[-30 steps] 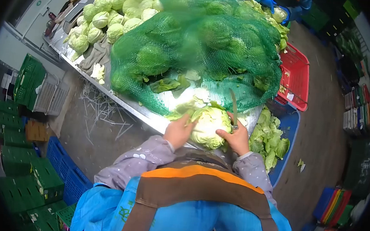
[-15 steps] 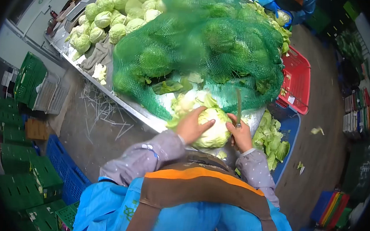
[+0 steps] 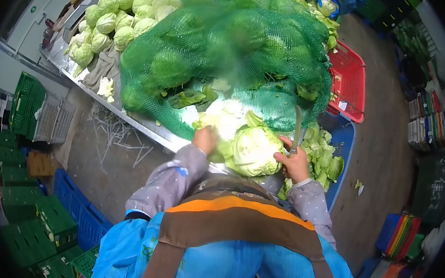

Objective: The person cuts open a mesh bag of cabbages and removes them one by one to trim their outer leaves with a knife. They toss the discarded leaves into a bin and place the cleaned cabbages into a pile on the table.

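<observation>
A pale green cabbage head rests at the near edge of the steel table, in front of my chest. My left hand grips loose outer leaves on the cabbage's left side. My right hand is closed around a knife with its blade pointing up, just right of the cabbage. Behind it lies a big green net sack full of cabbages.
Trimmed cabbages are heaped at the table's far left. A blue crate of cut leaves and a red basket stand to the right. Green crates and blue crates line the floor on the left.
My left hand slid off the top of the cabbage to the leaves at its left side. The cabbage has turned a little, and the knife hand shifted slightly right.
</observation>
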A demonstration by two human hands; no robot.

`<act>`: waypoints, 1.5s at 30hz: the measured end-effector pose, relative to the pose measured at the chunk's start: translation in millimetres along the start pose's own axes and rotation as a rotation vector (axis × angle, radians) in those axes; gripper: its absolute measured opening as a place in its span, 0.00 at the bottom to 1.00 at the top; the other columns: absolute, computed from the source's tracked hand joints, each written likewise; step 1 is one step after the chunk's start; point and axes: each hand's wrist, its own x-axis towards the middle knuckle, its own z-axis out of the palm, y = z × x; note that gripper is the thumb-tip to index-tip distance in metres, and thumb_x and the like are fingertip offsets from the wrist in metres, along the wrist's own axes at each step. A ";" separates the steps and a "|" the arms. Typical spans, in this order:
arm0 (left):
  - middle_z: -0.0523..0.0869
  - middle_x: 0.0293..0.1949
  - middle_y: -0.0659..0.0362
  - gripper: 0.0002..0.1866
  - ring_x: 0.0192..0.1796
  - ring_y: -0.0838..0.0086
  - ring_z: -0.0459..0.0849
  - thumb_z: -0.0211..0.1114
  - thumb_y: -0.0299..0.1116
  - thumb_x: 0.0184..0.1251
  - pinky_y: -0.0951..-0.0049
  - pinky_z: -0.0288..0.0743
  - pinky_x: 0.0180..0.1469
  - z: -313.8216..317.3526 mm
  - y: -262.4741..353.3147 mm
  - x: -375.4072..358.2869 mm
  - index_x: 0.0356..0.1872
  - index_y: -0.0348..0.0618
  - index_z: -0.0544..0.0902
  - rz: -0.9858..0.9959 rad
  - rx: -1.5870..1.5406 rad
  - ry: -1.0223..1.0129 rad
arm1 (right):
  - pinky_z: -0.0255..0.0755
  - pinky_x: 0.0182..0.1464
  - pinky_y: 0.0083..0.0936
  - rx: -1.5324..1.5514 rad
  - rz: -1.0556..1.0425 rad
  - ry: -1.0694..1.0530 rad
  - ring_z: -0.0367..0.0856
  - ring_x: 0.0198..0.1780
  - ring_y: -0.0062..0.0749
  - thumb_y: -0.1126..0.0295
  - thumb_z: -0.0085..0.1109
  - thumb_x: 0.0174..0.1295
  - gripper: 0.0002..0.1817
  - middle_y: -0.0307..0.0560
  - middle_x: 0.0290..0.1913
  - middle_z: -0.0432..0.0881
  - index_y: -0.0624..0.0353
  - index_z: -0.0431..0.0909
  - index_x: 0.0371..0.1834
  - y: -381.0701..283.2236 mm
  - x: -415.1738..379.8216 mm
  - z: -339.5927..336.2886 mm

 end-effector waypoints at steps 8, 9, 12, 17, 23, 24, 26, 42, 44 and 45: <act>0.59 0.67 0.40 0.61 0.70 0.52 0.58 0.84 0.46 0.31 0.59 0.57 0.70 -85.9 133.3 2.2 0.68 0.34 0.57 0.470 -0.242 -0.349 | 0.57 0.15 0.12 -0.009 0.080 -0.136 0.65 0.14 0.12 0.66 0.72 0.50 0.30 0.32 0.22 0.76 0.56 0.75 0.58 -19.4 10.8 1.5; 0.60 0.66 0.37 0.62 0.71 0.51 0.58 0.83 0.50 0.31 0.61 0.58 0.69 -43.6 122.2 -6.3 0.67 0.29 0.55 0.336 -0.105 -0.484 | 0.57 0.16 0.11 -0.003 0.052 -0.149 0.65 0.14 0.11 0.66 0.71 0.50 0.29 0.31 0.21 0.76 0.55 0.75 0.58 -24.3 14.6 2.7; 0.64 0.63 0.36 0.63 0.67 0.50 0.64 0.81 0.53 0.31 0.62 0.60 0.68 -34.1 134.6 -14.7 0.66 0.26 0.55 0.151 -0.182 -0.410 | 0.64 0.20 0.25 -0.445 -0.367 0.206 0.74 0.16 0.30 0.63 0.64 0.57 0.26 0.43 0.22 0.79 0.54 0.72 0.60 -12.4 17.8 0.1; 0.63 0.63 0.36 0.64 0.66 0.49 0.64 0.82 0.52 0.30 0.61 0.60 0.68 -30.4 135.2 -26.4 0.66 0.25 0.53 0.091 -0.165 -0.341 | 0.70 0.26 0.38 -0.885 -0.292 0.258 0.79 0.24 0.50 0.55 0.53 0.65 0.27 0.52 0.23 0.80 0.51 0.64 0.65 -18.6 -49.2 10.2; 0.72 0.53 0.42 0.56 0.57 0.50 0.71 0.82 0.51 0.27 0.58 0.66 0.61 -31.0 144.6 -34.8 0.58 0.28 0.62 0.104 -0.154 -0.254 | 0.68 0.28 0.44 -0.953 -0.208 0.247 0.80 0.26 0.53 0.53 0.48 0.67 0.25 0.57 0.25 0.80 0.55 0.67 0.62 7.1 -25.5 24.1; 0.72 0.53 0.42 0.56 0.57 0.50 0.72 0.82 0.51 0.28 0.58 0.66 0.60 -29.0 144.9 -37.8 0.58 0.28 0.62 0.089 -0.124 -0.228 | 0.69 0.30 0.44 -0.764 -0.186 0.317 0.80 0.27 0.54 0.53 0.46 0.68 0.24 0.57 0.25 0.81 0.57 0.68 0.61 23.8 -10.4 22.8; 0.72 0.53 0.42 0.55 0.56 0.50 0.72 0.82 0.51 0.28 0.58 0.67 0.59 -29.6 145.3 -36.8 0.58 0.29 0.63 0.076 -0.094 -0.205 | 0.70 0.36 0.45 -0.580 -0.139 0.339 0.80 0.31 0.57 0.50 0.42 0.69 0.25 0.60 0.27 0.81 0.59 0.72 0.55 22.4 -0.2 20.7; 0.66 0.63 0.38 0.61 0.67 0.52 0.65 0.81 0.54 0.32 0.64 0.58 0.69 -32.4 118.0 0.7 0.67 0.32 0.57 0.189 -0.260 -0.509 | 0.74 0.35 0.37 -0.748 -0.116 0.421 0.82 0.31 0.51 0.61 0.70 0.47 0.19 0.62 0.28 0.82 0.61 0.83 0.39 28.7 59.7 -15.8; 0.66 0.63 0.39 0.61 0.67 0.53 0.65 0.81 0.54 0.32 0.64 0.58 0.69 -35.9 109.5 3.5 0.67 0.32 0.57 0.289 -0.228 -0.544 | 0.76 0.41 0.36 -0.947 0.154 0.226 0.83 0.37 0.51 0.56 0.71 0.48 0.24 0.62 0.35 0.83 0.66 0.82 0.40 46.3 49.0 -31.3; 0.66 0.63 0.39 0.61 0.67 0.53 0.64 0.81 0.53 0.32 0.63 0.58 0.69 -40.8 105.3 7.4 0.68 0.33 0.57 0.375 -0.202 -0.588 | 0.76 0.41 0.37 -0.692 0.009 0.352 0.83 0.36 0.51 0.54 0.70 0.49 0.26 0.62 0.33 0.83 0.68 0.81 0.39 61.1 32.2 -28.6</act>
